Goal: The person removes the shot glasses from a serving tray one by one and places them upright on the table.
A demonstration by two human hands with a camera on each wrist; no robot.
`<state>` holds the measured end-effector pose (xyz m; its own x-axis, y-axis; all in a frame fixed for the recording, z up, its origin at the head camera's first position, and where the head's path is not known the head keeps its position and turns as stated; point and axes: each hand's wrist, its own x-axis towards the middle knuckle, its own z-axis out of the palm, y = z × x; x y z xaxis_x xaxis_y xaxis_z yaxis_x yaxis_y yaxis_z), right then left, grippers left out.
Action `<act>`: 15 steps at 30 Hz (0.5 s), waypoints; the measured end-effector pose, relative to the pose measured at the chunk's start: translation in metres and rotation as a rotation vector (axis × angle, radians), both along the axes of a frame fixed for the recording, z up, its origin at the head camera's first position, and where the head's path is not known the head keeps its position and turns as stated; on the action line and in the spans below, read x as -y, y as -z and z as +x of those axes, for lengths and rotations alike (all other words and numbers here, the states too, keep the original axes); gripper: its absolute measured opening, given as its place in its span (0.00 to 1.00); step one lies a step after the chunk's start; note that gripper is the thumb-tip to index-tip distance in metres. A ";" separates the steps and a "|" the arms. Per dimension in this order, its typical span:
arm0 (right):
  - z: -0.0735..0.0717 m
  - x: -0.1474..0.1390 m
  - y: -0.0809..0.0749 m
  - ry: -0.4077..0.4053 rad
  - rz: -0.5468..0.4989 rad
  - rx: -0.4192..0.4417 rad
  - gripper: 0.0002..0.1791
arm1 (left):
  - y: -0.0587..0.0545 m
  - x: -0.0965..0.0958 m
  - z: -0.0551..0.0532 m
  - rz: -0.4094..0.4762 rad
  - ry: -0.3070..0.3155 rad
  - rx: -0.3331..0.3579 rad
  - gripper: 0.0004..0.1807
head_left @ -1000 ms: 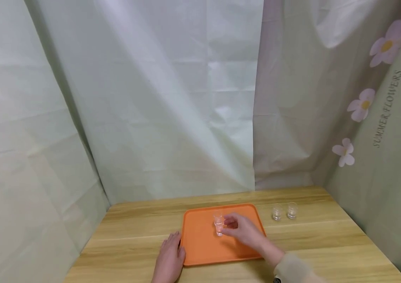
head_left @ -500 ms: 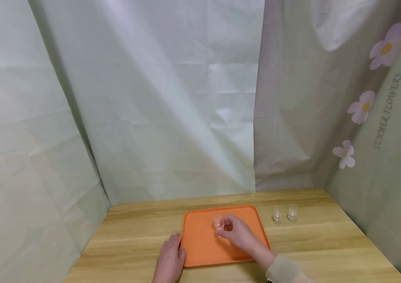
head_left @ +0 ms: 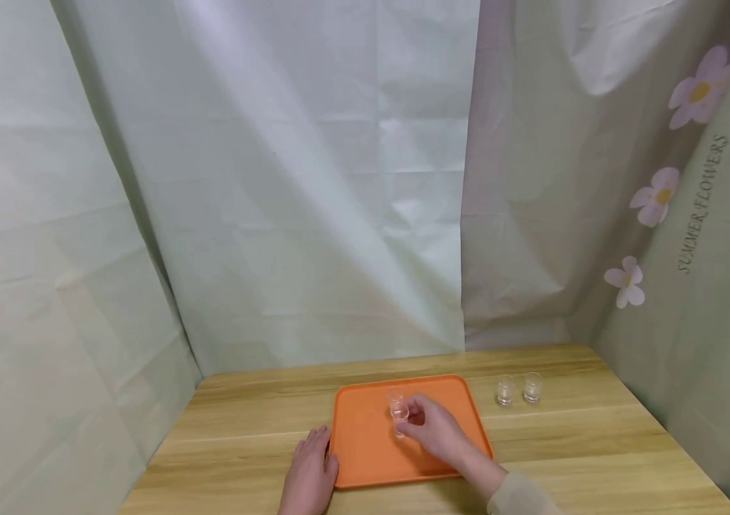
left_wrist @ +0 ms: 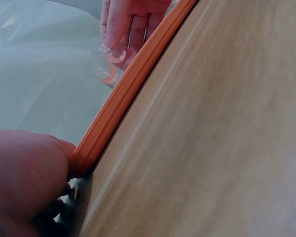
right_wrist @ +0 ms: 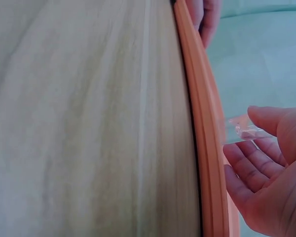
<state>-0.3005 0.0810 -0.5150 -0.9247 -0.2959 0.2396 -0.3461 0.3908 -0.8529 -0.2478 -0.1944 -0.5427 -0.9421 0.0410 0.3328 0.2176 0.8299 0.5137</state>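
Observation:
An orange tray point(head_left: 365, 458) lies on the wooden table. Over its middle, my right hand point(head_left: 432, 429) pinches a small clear shot glass point(head_left: 400, 413) between thumb and fingers; the hand partly covers it. Just behind that glass is a second clear shot glass point(head_left: 394, 394); whether the two touch, I cannot tell. My left hand point(head_left: 309, 472) rests at the tray's left edge, its fingers extended on the table and its thumb side against the rim. In the left wrist view, the hand point(left_wrist: 29, 173) meets the tray's rim point(left_wrist: 123, 98).
Two more clear glasses, a left one point(head_left: 505, 390) and a right one point(head_left: 533, 388), stand side by side on the table point(head_left: 583, 436), right of the tray. Pale curtains point(head_left: 313, 214) enclose the table at the back and sides.
My right hand has come in a little toward the left, and its thumb and fingers have drawn in around the front shot glass. My left hand has stayed at the tray's edge.

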 end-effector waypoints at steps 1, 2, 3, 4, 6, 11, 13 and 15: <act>0.001 -0.001 -0.001 -0.002 -0.002 0.003 0.13 | 0.000 0.000 0.000 -0.001 0.002 -0.002 0.23; 0.003 -0.002 -0.001 -0.004 -0.007 0.008 0.13 | 0.000 0.000 0.000 -0.004 0.002 -0.001 0.24; 0.004 -0.003 -0.002 -0.005 -0.010 0.009 0.13 | 0.000 0.001 0.000 -0.004 0.002 0.000 0.24; 0.006 -0.005 -0.004 -0.007 -0.013 0.009 0.13 | 0.000 0.001 -0.001 -0.007 0.002 0.000 0.24; 0.009 -0.009 -0.007 -0.009 -0.018 0.005 0.12 | 0.000 0.001 -0.001 -0.013 0.004 -0.005 0.24; 0.015 -0.026 -0.014 0.000 -0.047 0.010 0.12 | 0.002 0.001 -0.001 -0.014 0.008 -0.022 0.24; 0.017 -0.034 -0.017 0.022 -0.053 0.009 0.12 | 0.003 0.001 -0.001 -0.012 0.006 -0.027 0.23; 0.018 -0.042 -0.020 0.053 -0.051 0.002 0.12 | 0.003 0.001 -0.001 -0.010 0.003 -0.033 0.23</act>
<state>-0.2827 0.1229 -0.4953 -0.9392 -0.2344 0.2509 -0.3241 0.3642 -0.8731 -0.2490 -0.1956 -0.5460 -0.9305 0.0477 0.3632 0.2370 0.8343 0.4978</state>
